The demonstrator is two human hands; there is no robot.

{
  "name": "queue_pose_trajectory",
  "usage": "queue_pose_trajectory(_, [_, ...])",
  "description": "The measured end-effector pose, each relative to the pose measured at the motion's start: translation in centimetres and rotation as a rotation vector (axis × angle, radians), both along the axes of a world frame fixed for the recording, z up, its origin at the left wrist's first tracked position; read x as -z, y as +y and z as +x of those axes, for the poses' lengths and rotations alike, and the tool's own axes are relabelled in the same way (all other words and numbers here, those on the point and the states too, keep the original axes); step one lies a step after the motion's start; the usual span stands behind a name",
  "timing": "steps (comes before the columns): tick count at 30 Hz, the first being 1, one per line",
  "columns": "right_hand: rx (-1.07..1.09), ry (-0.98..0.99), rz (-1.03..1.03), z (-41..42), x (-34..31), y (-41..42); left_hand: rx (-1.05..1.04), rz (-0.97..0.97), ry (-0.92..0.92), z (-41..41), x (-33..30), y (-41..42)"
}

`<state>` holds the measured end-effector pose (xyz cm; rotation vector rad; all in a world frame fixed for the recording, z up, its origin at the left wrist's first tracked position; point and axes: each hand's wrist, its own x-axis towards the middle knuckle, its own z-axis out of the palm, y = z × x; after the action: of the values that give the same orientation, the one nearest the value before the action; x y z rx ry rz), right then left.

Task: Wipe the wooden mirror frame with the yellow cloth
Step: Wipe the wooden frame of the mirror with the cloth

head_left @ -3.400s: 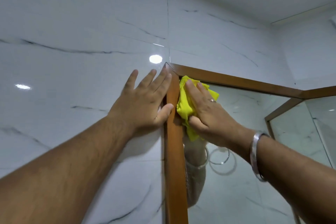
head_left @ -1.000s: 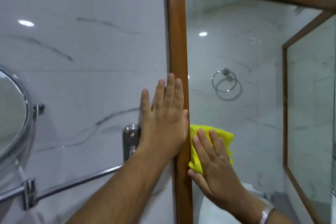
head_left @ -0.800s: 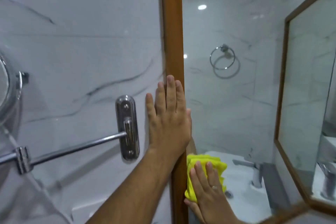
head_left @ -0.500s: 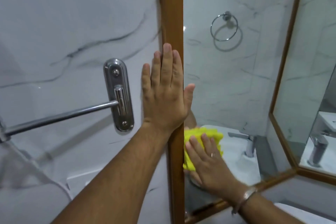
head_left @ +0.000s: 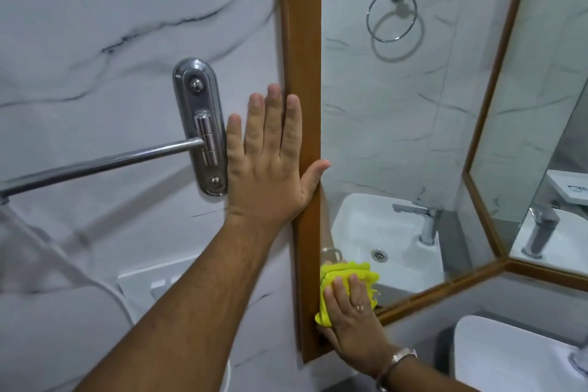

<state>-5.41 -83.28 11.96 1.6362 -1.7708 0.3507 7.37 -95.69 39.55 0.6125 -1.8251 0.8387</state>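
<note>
The wooden mirror frame (head_left: 301,41) runs down the middle of the head view, and its bottom rail slants off to the right. My left hand (head_left: 269,162) lies flat, fingers apart, on the wall and the frame's left upright, the thumb across the wood. My right hand (head_left: 350,309) presses the bunched yellow cloth (head_left: 346,274) against the mirror's lower left corner, beside the inner edge of the upright. Part of the cloth is hidden under my fingers.
A chrome towel bar with its oval mount (head_left: 199,124) sticks out of the marble wall just left of my left hand. A white basin (head_left: 509,356) sits at lower right. The mirror reflects a towel ring (head_left: 392,14), sink and tap. A second framed mirror (head_left: 541,105) adjoins at right.
My right hand has slid the yellow cloth down the frame's left upright from the top corner to the bottom corner. My left hand followed downward along the wall, staying flat.
</note>
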Motion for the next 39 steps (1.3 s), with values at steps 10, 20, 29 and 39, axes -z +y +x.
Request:
queue_pose_trajectory(10, [-0.217, -0.107, -0.395, -1.1, -14.1, -3.2, 0.044, -0.045, 0.035, -0.4, 0.9, -1.0])
queue_pose_trajectory(20, [-0.008, -0.272, 0.111, 2.3, 6.8, 0.6, 0.034, -0.035, -0.169, 1.9, 5.0, -0.2])
queue_pose_trajectory(29, [-0.035, -0.398, 0.160, 3.9, 7.5, 1.4, -0.032, -0.020, -0.169, 1.3, 5.1, -0.4])
queue_pose_trajectory(39, [0.308, -1.504, -0.327, 2.7, 4.5, -0.2, -0.012, -0.027, -0.152, 1.1, 5.4, -0.8])
